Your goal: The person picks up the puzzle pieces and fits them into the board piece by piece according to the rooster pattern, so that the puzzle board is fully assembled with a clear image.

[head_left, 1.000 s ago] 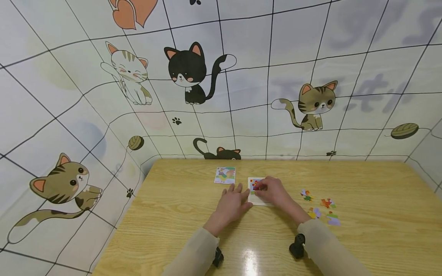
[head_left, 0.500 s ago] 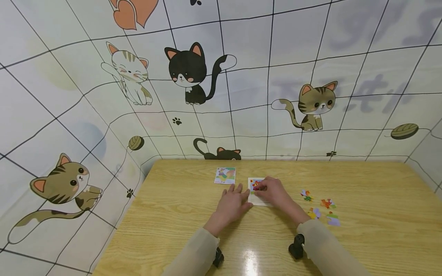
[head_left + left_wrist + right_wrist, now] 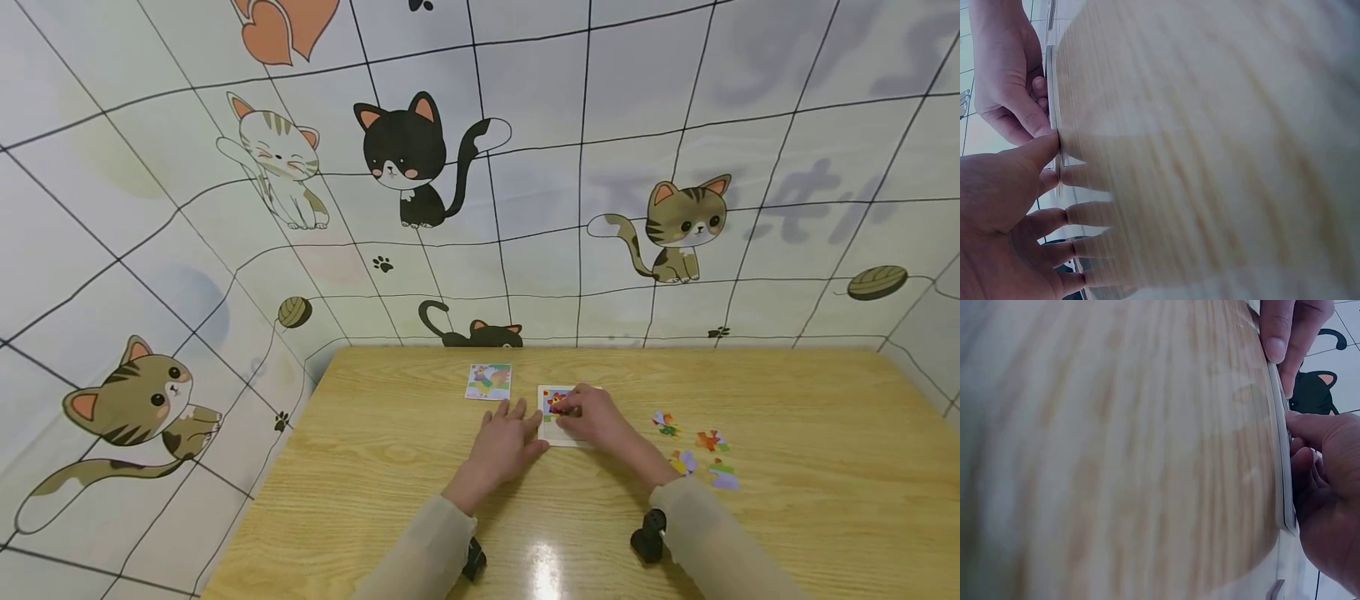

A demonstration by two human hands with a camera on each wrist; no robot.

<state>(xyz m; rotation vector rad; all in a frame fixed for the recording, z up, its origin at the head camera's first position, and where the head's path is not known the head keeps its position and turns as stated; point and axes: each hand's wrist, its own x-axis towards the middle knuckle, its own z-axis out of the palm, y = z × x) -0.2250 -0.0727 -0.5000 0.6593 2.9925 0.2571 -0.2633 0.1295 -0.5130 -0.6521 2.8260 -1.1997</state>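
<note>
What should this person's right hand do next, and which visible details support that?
Probably press gently on the red piece in the puzzle frame: the right hand is at that piece, and the left hand rests against the frame's left edge, apparently steadying it. Whether the piece lies flat is hidden.

The left grip point(image 3: 504, 443) spreads its fingers point(image 3: 1060, 253) downward; the right grip point(image 3: 597, 417) curls, perhaps pinching.

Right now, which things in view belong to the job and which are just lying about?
Job:
- white-bordered square puzzle board
- loose multicoloured puzzle pieces
- probably the square pastel picture card

Just surroundings:
- pale wooden table
- white cat-print backdrop
- black wrist-worn devices
</note>
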